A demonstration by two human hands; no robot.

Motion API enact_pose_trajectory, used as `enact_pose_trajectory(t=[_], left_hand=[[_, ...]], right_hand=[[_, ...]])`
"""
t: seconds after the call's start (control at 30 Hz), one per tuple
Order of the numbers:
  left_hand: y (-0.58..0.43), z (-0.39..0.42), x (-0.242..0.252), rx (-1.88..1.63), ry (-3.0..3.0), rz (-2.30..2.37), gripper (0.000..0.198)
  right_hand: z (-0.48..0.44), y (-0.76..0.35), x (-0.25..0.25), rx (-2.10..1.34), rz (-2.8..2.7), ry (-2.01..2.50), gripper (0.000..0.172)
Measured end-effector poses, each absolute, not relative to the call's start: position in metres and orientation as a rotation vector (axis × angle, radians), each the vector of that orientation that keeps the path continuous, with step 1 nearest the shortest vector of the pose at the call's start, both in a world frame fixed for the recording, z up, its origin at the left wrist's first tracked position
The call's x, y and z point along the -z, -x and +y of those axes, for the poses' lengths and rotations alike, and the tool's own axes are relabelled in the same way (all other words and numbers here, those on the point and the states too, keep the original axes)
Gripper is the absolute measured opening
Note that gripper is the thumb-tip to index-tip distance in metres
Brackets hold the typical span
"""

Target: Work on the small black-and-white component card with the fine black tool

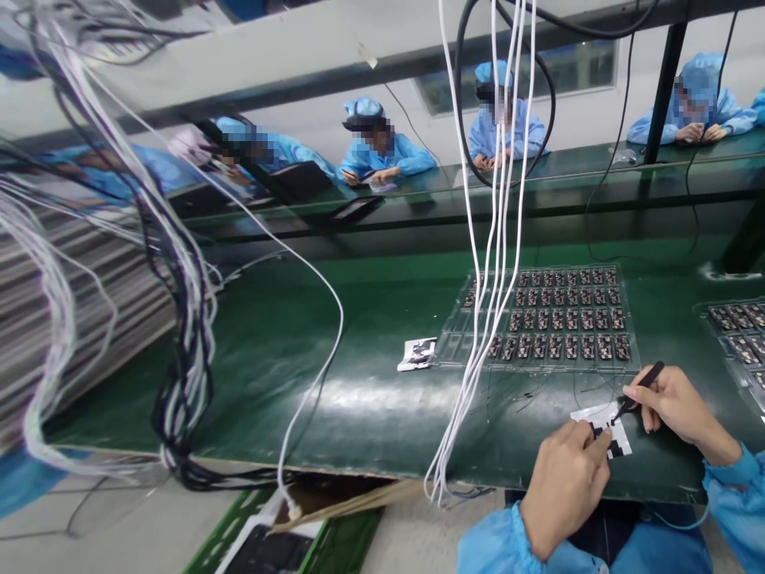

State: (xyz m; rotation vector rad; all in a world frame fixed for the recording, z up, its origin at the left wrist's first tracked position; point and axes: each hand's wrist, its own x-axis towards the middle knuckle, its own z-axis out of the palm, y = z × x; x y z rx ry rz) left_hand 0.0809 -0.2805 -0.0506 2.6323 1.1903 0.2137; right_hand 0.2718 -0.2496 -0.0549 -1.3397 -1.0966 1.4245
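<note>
My left hand rests on the green work surface near its front edge, fingers curled and pressing a small white sheet with black pieces. My right hand pinches black tweezers, whose tips touch the top of that sheet. Just beyond my hands lies a clear tray of small dark circuit boards in rows.
White cables hang down in front of the tray. A thick bundle of wires hangs at left. A second tray sits at the right edge, a small sheet left of the main tray. Several people in blue sit at a far bench.
</note>
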Motion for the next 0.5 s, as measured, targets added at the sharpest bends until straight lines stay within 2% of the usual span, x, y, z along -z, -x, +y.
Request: enact_pose_trajectory(t=[0.23, 0.37, 0.5], left_hand=[[-0.08, -0.279, 0.047, -0.293, -2.616, 1.147, 0.027], [-0.079, -0.276, 0.041, -0.588, -2.289, 1.28, 0.025], [-0.086, -0.275, 0.03, -0.611, -1.984, 1.299, 0.024]], right_hand=[[-0.248, -0.272, 0.055, -1.428, -1.077, 1.347, 0.033], [-0.25, -0.276, 0.055, -1.488, -0.972, 1.258, 0.037], [-0.25, -0.277, 0.054, -1.528, -0.933, 1.208, 0.036]])
